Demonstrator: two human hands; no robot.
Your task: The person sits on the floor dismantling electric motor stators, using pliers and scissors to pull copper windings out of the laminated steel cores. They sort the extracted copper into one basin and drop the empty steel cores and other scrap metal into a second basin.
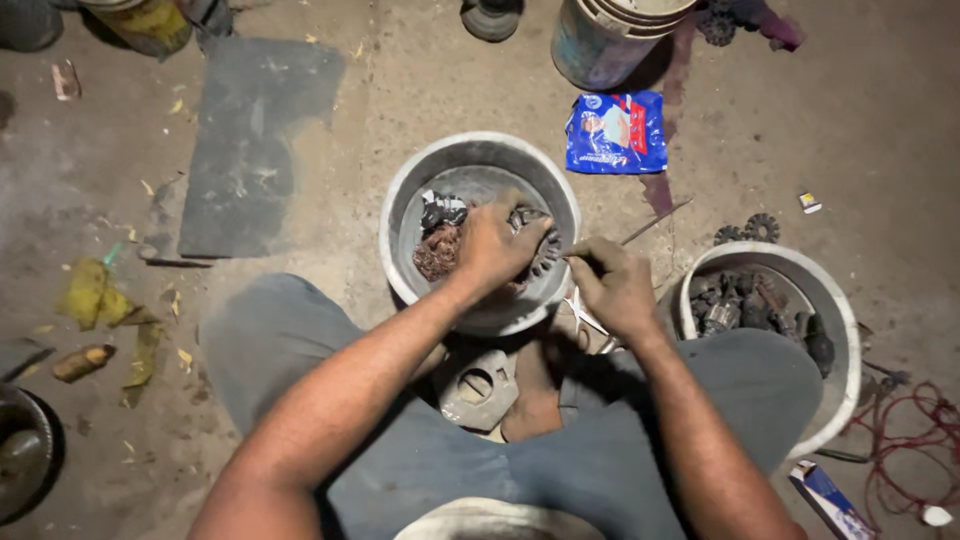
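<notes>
My left hand [497,243] reaches into a grey metal bowl [470,155] on the floor between my knees and grips a dark, toothed gear-like metal part [541,252]. My right hand [613,287] is closed on a thin metal tool [655,220] whose tip points at that part near the bowl's right rim. Greasy dark parts and a rusty lump [438,250] lie in the bowl on the left side.
A second bowl [835,300] with several dark metal parts stands at the right. A blue packet [617,132] and a bucket [610,40] lie beyond. A dark flat slab [250,140] is at the left, red wire [915,440] at the far right, a metal plate [478,388] by my feet.
</notes>
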